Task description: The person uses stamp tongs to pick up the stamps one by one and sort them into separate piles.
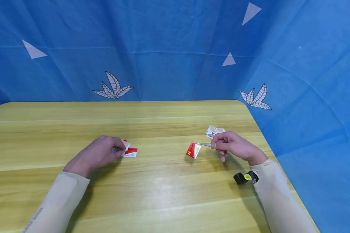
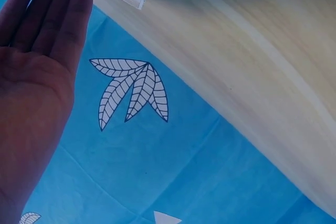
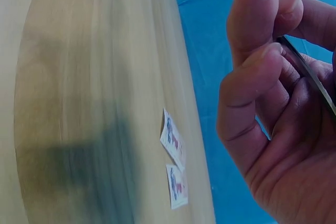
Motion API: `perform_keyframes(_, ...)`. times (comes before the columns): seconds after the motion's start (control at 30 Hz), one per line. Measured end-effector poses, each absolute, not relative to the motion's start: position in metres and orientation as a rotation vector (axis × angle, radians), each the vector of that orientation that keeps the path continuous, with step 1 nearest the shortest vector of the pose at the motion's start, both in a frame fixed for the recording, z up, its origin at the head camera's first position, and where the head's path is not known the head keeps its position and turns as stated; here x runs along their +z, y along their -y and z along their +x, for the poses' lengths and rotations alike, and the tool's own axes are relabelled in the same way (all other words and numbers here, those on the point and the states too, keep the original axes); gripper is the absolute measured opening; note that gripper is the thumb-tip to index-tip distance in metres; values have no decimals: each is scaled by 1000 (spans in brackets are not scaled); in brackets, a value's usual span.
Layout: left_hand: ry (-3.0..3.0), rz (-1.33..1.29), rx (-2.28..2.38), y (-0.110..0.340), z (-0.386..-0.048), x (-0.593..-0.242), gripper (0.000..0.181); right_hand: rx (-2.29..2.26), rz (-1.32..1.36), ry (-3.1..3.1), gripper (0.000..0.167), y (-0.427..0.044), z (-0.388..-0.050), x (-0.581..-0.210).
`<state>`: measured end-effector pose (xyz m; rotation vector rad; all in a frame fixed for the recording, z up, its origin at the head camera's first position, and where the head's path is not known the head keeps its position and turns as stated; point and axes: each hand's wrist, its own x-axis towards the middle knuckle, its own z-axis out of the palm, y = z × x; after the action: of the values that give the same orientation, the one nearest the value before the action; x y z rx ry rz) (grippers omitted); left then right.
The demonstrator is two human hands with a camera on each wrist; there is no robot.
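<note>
While right hand (image 1: 236,147) pinches tweezers (image 1: 204,144) holding red-and-white stamp (image 1: 193,150) over bench (image 1: 163,194), left hand (image 1: 100,152) pinches stamp bunch (image 1: 130,152); pale stamps (image 1: 211,130) lie toward right edge.

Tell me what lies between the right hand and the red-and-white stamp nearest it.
A slim metal tool, apparently tweezers, spans from the right hand to the stamp, in the head view.
</note>
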<state>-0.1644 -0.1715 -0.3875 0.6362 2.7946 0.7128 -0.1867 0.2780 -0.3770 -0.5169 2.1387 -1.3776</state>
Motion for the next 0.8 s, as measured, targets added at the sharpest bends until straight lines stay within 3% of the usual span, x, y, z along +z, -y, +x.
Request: perform_keyframes(0.8, -2813, 630, 665, 171, -162, -391, 17, -1372, -435, -2200, 23, -311, -171, -369)
